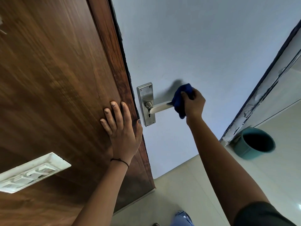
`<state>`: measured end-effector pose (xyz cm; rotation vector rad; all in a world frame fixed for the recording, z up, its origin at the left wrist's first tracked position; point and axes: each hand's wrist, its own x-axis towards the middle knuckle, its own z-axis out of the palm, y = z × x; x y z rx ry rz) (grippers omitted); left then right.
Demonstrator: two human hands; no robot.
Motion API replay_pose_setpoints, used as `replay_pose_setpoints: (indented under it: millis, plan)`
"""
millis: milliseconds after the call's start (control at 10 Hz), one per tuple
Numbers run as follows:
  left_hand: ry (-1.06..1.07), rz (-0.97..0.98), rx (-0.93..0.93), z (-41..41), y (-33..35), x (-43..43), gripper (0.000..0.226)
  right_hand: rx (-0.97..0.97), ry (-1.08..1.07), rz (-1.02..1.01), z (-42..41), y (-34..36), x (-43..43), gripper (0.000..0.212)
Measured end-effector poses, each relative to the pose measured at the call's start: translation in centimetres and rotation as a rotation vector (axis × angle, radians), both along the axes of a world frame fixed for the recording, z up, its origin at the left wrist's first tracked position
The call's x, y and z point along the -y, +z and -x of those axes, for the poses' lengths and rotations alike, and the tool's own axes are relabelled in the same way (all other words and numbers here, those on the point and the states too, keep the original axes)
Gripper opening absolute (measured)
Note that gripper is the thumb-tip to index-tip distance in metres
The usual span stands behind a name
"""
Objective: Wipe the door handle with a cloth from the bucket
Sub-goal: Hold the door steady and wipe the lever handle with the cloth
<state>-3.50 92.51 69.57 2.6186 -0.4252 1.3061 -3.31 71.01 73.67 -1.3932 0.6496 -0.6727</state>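
A steel lever door handle on a long backplate is fixed to the pale grey door. My right hand grips a bunched blue cloth wrapped over the free end of the lever. My left hand lies flat with fingers spread on the brown wooden panel beside the door's edge, thumb near the backplate. A teal bucket stands on the floor at the lower right, dark inside.
A white switch plate sits on the wooden panel at the lower left. A dark-edged frame runs diagonally on the right. Pale floor tiles lie below, with my jeans leg at the bottom edge.
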Motion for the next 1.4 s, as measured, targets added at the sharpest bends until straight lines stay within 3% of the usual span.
replay_pose_setpoints:
  millis: [100, 200, 300, 500, 700, 800, 1000, 1200, 1300, 1400]
  plan:
    - [0.013, -0.014, 0.005, 0.0, 0.0, 0.0, 0.082, 0.029, 0.102, 0.24, 0.4, 0.8, -3.1, 0.032]
    - [0.036, -0.033, 0.008, -0.1, -0.1, 0.1, 0.082, 0.044, 0.235, 0.435, 0.8, 0.0, -7.5, 0.033]
    - [0.069, -0.07, 0.006, -0.1, -0.1, -0.2, 0.081, 0.061, 0.269, 0.776, 0.7, -0.9, -11.2, 0.029]
    - [0.074, -0.089, 0.001, -0.1, -0.2, -0.5, 0.09, -0.008, 0.291, 0.977, 0.4, -0.6, -9.3, 0.035]
    - [0.049, -0.055, -0.023, -0.1, -0.2, -0.2, 0.093, -0.031, 0.25, 0.36, 0.7, 0.3, -3.7, 0.029]
    - [0.051, -0.038, -0.019, -0.1, -0.1, 0.0, 0.095, -0.031, 0.162, 0.332, 1.1, 0.0, -1.4, 0.027]
    - [0.033, -0.046, -0.027, -0.1, -0.1, -0.1, 0.094, 0.173, 0.01, -0.184, -0.4, -1.7, -2.6, 0.029]
    - [0.018, -0.054, -0.039, 0.1, 0.0, -0.4, 0.092, 0.302, -0.326, -0.285, -2.0, -1.3, -4.3, 0.022]
    - [0.007, -0.062, -0.045, 0.2, 0.1, -0.5, 0.091, 0.279, -0.436, -0.359, -2.1, -1.9, -3.6, 0.017]
    - [0.012, -0.076, -0.034, 0.0, 0.0, -0.6, 0.093, 0.157, -0.464, -0.283, -1.5, -3.3, -3.0, 0.012]
